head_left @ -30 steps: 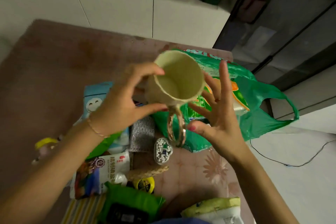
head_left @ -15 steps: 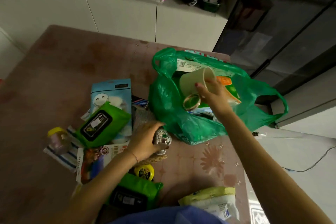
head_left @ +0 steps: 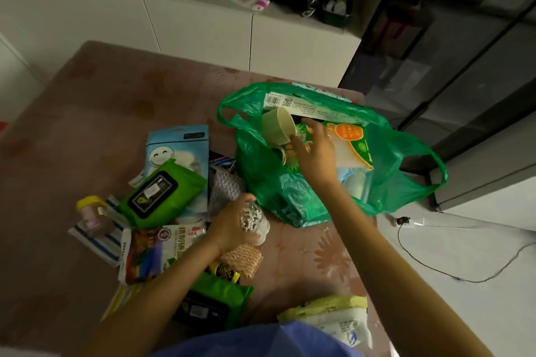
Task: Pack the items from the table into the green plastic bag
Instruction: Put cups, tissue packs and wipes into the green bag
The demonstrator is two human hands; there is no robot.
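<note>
The green plastic bag [head_left: 385, 153] lies open on the table's right side, holding an orange-and-white packet [head_left: 352, 148] and a long box [head_left: 307, 103]. A cream mug [head_left: 277, 126] lies tilted inside the bag's mouth, its gold handle down. My right hand [head_left: 314, 153] hovers just beside the mug, fingers spread, not gripping it. My left hand [head_left: 235, 224] is closed around a clear heart-shaped container of white beads [head_left: 252, 219], lifted slightly above the table beside the bag's near edge.
Left of the bag lie a blue smiley packet [head_left: 175, 146], two green wipes packs [head_left: 161, 194] [head_left: 214, 303], a bubble-wrap piece [head_left: 224, 187], a yellow-lidded jar [head_left: 90, 211], a printed food packet [head_left: 150, 252], a woven pad [head_left: 242, 259] and a yellow-white bag [head_left: 330, 316]. A cable runs on the floor to the right.
My right hand lowered the mug into the bag and let go of it. My left hand dropped to the bead container, closed on it and lifted it toward the bag.
</note>
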